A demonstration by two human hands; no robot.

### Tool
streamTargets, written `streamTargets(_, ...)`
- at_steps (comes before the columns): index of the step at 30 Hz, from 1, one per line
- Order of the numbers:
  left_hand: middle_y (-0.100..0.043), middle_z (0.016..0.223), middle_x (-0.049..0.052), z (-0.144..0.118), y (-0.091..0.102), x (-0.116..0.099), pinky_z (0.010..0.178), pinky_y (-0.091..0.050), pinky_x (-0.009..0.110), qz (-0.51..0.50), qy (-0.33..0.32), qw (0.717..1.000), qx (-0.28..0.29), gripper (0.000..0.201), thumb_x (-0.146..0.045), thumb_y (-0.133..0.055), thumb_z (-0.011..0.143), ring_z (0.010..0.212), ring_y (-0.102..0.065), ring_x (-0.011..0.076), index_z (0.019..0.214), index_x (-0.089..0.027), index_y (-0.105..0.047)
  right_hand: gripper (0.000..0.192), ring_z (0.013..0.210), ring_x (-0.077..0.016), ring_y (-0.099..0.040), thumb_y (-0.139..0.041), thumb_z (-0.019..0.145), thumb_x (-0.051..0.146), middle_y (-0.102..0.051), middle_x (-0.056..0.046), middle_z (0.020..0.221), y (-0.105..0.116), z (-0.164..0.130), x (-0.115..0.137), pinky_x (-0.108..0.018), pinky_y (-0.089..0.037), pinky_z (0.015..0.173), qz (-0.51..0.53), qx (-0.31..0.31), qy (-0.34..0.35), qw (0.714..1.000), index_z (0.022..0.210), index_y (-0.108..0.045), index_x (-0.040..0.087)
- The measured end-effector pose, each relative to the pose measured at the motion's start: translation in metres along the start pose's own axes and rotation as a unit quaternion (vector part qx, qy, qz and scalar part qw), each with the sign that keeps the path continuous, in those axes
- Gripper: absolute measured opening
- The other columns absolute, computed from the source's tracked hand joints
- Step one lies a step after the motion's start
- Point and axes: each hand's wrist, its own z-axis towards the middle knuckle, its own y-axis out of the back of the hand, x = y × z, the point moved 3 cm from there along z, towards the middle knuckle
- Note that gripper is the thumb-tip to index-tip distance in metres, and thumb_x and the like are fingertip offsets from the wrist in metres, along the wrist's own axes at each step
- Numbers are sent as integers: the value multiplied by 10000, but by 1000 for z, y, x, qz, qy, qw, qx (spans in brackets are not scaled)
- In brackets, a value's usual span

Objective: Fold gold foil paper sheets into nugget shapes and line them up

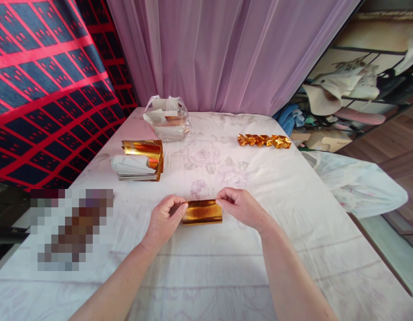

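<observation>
Table (pixel 293 249): covered by a pale flowered cloth, running from the near edge back to a pink curtain (pixel 226 53).
Stack (pixel 141 160): gold foil sheets with white backing, curled at the top, lying well to the left of the hands and seemingly not yet worked.
Bag (pixel 166 118): clear plastic, at the far left of the table just behind the stack, with paper inside; contents otherwise unclear.
Stars (pixel 264 141): a short row of folded gold pieces touching one another at the far right, well apart from the hands; these look finished.
Foil (pixel 202 212): one gold sheet, folded or rolled into a narrow band, lying on the cloth near the middle of the table, between the two hands.
Left hand (pixel 164 218): fingers curled, thumb and forefinger pinching the band's left end.
Right hand (pixel 241 206): likewise closed, fingertips gripping the band's right end.
Progress: judging by the row and the stack, a few pieces are done, this one is at an early fold, and many sheets remain.
</observation>
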Motion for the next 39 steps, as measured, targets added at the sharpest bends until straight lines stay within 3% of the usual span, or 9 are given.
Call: streamTargets(39,-565,640,-23,0,0,-4,593,-442,221,0,8,1000,3,171,-339,-568,827,616,-539,119,750,-196,-621,142,600,-110,-485,-526,812,292,-570,39,637,0,-1,0,-235,-351,569,-5,1,-2,1000,729,-600,204)
